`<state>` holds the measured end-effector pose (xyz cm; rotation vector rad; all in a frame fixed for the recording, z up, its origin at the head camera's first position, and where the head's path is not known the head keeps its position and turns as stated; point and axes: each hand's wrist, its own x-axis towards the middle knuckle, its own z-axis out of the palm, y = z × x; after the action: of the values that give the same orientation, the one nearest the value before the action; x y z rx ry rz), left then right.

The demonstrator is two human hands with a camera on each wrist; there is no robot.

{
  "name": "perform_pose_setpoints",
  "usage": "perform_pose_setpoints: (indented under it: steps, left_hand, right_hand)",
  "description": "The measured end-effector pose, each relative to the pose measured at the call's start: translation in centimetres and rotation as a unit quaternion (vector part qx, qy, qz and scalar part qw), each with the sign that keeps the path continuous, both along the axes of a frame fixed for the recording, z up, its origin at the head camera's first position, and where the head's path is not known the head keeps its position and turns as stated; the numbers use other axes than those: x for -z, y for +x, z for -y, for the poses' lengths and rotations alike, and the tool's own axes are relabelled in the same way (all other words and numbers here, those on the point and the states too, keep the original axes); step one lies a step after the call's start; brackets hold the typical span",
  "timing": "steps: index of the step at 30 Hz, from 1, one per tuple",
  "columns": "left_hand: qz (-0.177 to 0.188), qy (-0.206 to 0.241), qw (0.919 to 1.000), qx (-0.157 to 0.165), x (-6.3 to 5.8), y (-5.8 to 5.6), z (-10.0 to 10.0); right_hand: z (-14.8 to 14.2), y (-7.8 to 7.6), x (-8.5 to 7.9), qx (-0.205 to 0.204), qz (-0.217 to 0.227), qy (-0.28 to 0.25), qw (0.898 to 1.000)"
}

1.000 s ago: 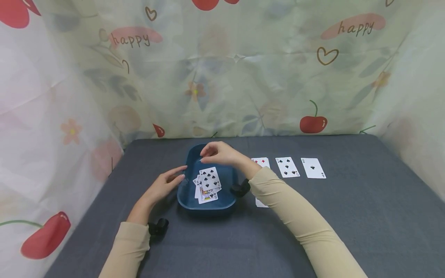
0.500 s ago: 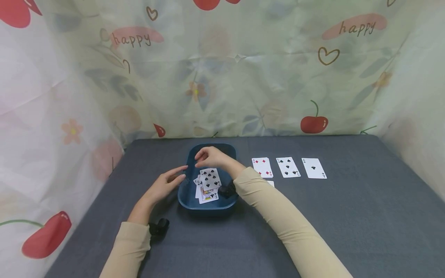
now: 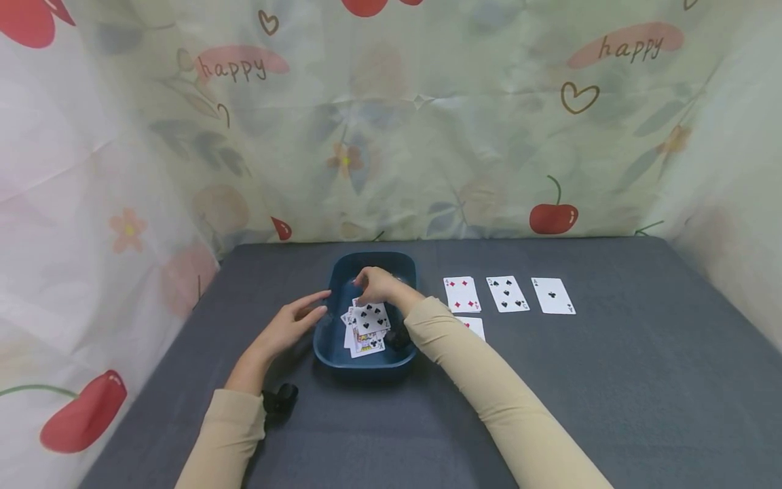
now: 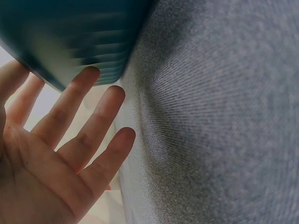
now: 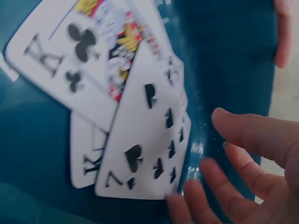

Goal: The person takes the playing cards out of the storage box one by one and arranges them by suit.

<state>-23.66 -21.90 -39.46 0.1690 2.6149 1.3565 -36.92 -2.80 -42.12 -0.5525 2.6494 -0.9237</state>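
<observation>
A dark blue tray (image 3: 332, 343) holds a small heap of overlapping playing cards. The seven of spades (image 5: 140, 126) lies on top, partly over a king of clubs (image 5: 56, 56), with another king below. My right hand (image 3: 379, 285) reaches low into the tray at the far end of the heap. In the right wrist view its fingers (image 5: 229, 186) are loosely bent, with thumb and fingertips apart beside the seven's edge and nothing between them. My left hand (image 3: 287, 326) stays at the tray's left side, fingers extended, fingertips right at the outer wall (image 4: 88, 51).
Right of the tray on the grey cloth (image 3: 623, 380) lie a four of diamonds (image 3: 462, 294), a five of spades (image 3: 507, 294) and an ace of clubs (image 3: 552, 296) in a row. My right sleeve (image 3: 482, 380) partly covers a red-pipped card (image 3: 475, 324) below them. A patterned curtain (image 3: 415, 156) stands behind.
My right hand has gone down and nearer to the heap in the tray. Its sleeve has shifted left, uncovering the four of diamonds and part of the card below. The left hand has stayed put.
</observation>
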Motion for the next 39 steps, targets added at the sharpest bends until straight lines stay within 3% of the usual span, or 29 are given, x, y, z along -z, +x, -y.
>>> perform_pose_setpoints:
  steps: [2, 3, 8, 9, 13, 21, 29, 39]
  left_hand:
    - [0.000, 0.002, 1.0000, -0.001, 0.0, 0.0, 0.0]
    - [0.001, 0.002, 1.0000, -0.001, -0.1, 0.0, -0.1]
    - [0.001, 0.000, 1.0000, -0.002, -0.2, 0.0, -0.1]
    - [0.002, -0.002, 1.0000, -0.003, -0.2, 0.0, -0.1]
    - [0.001, 0.000, 1.0000, -0.002, -0.3, -0.1, -0.1]
    - [0.001, -0.002, 1.0000, 0.001, -0.1, -0.1, -0.1]
    - [0.000, 0.000, 1.0000, 0.001, 0.0, -0.2, -0.1]
    - [-0.003, 0.007, 1.0000, 0.002, 0.2, -0.1, 0.0]
  right_hand:
    - [0.0, -1.0, 1.0, 0.000, -0.004, 0.017, 1.000]
    - [0.0, -0.7, 0.7, 0.003, -0.008, 0.030, 1.000]
    - [-0.3, 1.8, -1.9, 0.013, 0.004, 0.080, 0.997]
    - [-0.3, 3.0, -3.2, 0.019, 0.021, 0.099, 0.995]
    - [-0.5, 4.7, -4.5, 0.016, 0.019, 0.128, 0.992]
    - [-0.9, 4.7, -4.5, -0.027, 0.028, 0.125, 0.991]
    - [-1.0, 4.9, -4.5, -0.030, 0.033, 0.136, 0.990]
    - [-1.0, 5.0, -4.9, -0.013, 0.040, 0.087, 0.995]
